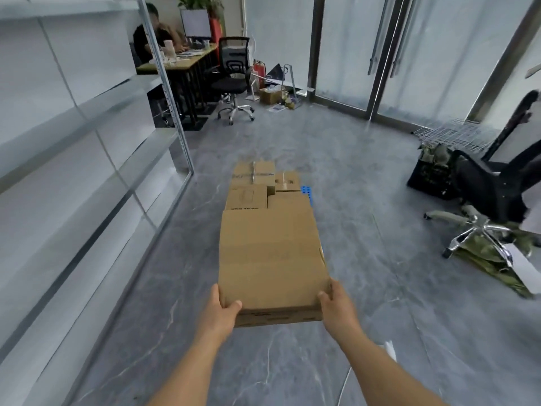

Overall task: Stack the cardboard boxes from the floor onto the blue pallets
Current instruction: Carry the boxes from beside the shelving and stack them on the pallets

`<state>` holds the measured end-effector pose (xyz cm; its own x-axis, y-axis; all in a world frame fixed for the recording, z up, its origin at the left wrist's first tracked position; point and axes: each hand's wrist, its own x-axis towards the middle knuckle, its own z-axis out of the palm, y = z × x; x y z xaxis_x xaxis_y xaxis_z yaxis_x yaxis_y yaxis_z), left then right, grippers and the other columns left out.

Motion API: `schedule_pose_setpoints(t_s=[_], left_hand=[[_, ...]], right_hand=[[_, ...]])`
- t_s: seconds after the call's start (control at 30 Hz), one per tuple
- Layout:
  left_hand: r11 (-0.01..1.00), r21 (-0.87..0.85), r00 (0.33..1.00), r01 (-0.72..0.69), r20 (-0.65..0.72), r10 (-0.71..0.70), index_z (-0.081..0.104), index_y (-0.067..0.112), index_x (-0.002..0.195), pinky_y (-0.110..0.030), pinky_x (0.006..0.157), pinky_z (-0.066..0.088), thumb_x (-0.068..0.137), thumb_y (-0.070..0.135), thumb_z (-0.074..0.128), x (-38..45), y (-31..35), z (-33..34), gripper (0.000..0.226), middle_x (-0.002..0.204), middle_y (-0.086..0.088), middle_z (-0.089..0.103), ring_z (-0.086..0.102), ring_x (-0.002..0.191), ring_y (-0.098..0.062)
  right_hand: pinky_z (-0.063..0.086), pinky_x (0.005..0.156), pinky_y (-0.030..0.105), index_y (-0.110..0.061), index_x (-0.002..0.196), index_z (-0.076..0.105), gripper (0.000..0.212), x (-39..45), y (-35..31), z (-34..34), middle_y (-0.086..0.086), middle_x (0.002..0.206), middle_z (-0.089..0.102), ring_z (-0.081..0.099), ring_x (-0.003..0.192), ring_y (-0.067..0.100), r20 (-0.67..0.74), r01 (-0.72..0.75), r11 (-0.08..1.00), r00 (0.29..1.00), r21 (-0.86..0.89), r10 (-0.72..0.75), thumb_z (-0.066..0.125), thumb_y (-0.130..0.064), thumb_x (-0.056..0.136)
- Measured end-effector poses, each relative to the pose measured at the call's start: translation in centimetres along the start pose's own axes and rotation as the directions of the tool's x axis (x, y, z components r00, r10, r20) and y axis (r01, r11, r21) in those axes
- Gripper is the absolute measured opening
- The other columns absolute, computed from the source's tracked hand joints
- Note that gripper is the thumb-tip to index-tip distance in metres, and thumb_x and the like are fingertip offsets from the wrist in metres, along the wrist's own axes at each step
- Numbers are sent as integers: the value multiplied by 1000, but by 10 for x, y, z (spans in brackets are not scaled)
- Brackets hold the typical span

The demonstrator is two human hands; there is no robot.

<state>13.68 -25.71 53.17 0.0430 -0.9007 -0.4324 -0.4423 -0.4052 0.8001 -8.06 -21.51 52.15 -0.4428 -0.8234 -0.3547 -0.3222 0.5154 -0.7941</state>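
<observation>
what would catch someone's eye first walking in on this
First, the large flat brown cardboard box in the centre foreground, gripped at its near corners by the left hand and right hand. Just beyond it sits a stack of smaller brown cardboard boxes, with a corner of the blue plastic pallet showing at their right. At the right edge, a black office chair lies tipped over.

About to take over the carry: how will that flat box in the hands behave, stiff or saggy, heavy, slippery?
The box probably stays stiff: its top looks flat, held only at the near corners by the left hand and right hand. Likely light, held that far out. Smooth cardboard could slip from thumb grips.
</observation>
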Motion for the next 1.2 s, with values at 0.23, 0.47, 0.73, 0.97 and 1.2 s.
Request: schedule_pose_setpoints(t_s=[0.23,0.47,0.73,0.97,1.2], left_hand=[[999,36,998,-40,54,38,14,14,150,-38,113,27,93,18,53,63,58,46,69,152,-5,29,32,137,-23],[991,112,990,-75,127,61,16,16,149,-36,110,30,92,21,54,146,111,78,69,150,-4,33,35,134,-23],[980,173,979,-102,190,68,10,17,150,-31,109,26,91,26,56,267,191,99,75,154,-2,25,29,139,-21],[981,161,965,-110,252,67,4,24,150,-7,55,46,94,28,52,357,256,114,73,156,-1,18,49,78,-3],[974,167,948,-151,304,95,5,23,150,-42,111,26,93,29,53,405,289,154,75,156,0,19,25,140,-25]], right_hand=[[46,83,38,-15,134,40,37,80,-7,-30,-2,97,48,47,86,18,-58,-26,999,998,38,28,39,-16,97],[41,86,34,-13,135,39,39,159,-24,-47,8,121,55,52,103,25,-132,-83,995,987,59,90,40,-18,97],[42,94,40,-15,137,39,40,265,-81,-61,8,125,54,51,110,27,-201,-130,986,968,102,149,40,-16,97],[43,84,35,-20,138,37,42,348,-128,-68,1,120,54,51,102,19,-253,-143,981,952,133,173,39,-19,97],[38,70,30,-21,134,40,39,405,-133,-96,-6,98,50,49,84,13,-299,-146,981,937,131,179,40,-17,96]])
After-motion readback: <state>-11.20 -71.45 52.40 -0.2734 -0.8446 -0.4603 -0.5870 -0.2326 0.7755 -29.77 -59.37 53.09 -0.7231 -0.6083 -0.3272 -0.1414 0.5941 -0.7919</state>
